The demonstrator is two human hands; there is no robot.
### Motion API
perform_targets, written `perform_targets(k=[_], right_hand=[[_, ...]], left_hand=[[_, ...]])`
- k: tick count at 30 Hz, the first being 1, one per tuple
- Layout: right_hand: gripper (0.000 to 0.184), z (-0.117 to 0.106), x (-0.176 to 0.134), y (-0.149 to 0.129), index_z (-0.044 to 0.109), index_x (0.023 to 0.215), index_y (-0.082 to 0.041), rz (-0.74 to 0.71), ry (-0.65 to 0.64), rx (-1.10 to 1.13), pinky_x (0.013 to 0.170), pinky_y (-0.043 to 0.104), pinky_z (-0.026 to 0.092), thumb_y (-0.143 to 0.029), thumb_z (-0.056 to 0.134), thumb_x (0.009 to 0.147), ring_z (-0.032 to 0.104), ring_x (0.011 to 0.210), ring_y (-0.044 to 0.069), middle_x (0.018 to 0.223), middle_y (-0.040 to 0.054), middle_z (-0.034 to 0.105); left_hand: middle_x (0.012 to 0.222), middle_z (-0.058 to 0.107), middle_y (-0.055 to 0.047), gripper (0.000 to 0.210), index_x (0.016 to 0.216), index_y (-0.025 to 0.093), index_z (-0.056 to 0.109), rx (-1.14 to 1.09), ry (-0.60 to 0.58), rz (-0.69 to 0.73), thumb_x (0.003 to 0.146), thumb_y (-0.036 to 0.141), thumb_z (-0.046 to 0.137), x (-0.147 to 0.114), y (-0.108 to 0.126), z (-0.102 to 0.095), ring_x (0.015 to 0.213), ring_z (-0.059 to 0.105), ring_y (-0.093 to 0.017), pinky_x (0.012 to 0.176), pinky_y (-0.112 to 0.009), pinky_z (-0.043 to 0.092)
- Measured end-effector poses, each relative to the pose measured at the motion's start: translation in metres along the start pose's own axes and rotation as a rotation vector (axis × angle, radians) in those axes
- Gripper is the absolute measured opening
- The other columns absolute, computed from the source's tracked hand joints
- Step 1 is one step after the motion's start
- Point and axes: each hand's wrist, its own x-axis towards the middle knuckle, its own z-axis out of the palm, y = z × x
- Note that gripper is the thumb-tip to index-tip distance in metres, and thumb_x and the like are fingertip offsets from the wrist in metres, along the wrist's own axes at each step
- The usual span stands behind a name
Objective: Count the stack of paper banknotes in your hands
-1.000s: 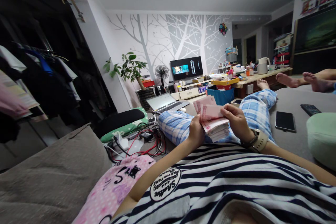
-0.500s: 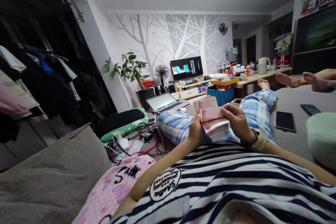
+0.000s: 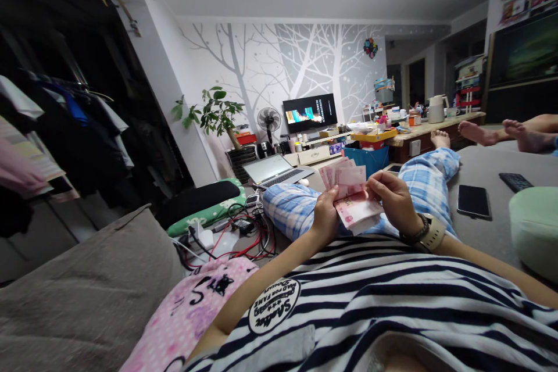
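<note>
Pink banknotes (image 3: 360, 213) lie in a thick stack held low over my lap, one end bent down toward me. My left hand (image 3: 326, 215) grips the stack at its left side, thumb on top. Beyond that thumb, several counted-off-looking notes fan upward and away, with a paler note (image 3: 352, 174) nearest me. My right hand (image 3: 394, 203), wearing a watch (image 3: 433, 232) and a dark bracelet, is closed in a pinch at the right edge of the notes. Its fingertips meet a banknote's edge there, partly hidden by the fingers.
My legs in blue checked trousers (image 3: 290, 209) stretch ahead on the grey sofa. An open laptop (image 3: 279, 170) and tangled cables (image 3: 261, 238) lie to the left. A phone (image 3: 474, 202), a remote (image 3: 515, 182) and a green cushion (image 3: 536, 229) are to the right. Another person's feet (image 3: 479, 132) rest farther off.
The note that my right fingers held across the stack now leans back with the fanned notes. More of the stack's top face shows. My right hand has shifted only slightly.
</note>
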Motion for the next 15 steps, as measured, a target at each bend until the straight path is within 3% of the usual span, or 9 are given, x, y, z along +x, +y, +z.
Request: perform_targets(k=[8, 15], right_hand=[[0.05, -0.001, 0.006, 0.008, 0.06, 0.08, -0.026, 0.027, 0.085, 0.031, 0.057, 0.03, 0.041, -0.063, 0.094, 0.077, 0.048, 0.063, 0.016, 0.069, -0.0032, 0.057], [0.055, -0.004, 0.007, 0.008, 0.06, 0.073, -0.025, 0.059, 0.033, 0.007, 0.057, 0.031, 0.036, -0.071, 0.089, 0.082, 0.036, 0.059, 0.013, 0.063, -0.0056, 0.045]], left_hand=[[0.089, 0.086, -0.012, 0.035, 0.08, 0.024, 0.074, -0.036, -0.104, -0.066, 0.071, 0.052, 0.091, -0.007, 0.009, 0.006, 0.113, 0.083, -0.042, 0.106, -0.057, 0.065], [0.084, 0.084, -0.011, 0.039, 0.078, 0.025, 0.071, -0.056, -0.118, -0.081, 0.067, 0.054, 0.094, -0.009, 0.011, 0.01, 0.12, 0.082, -0.045, 0.107, -0.059, 0.066]])
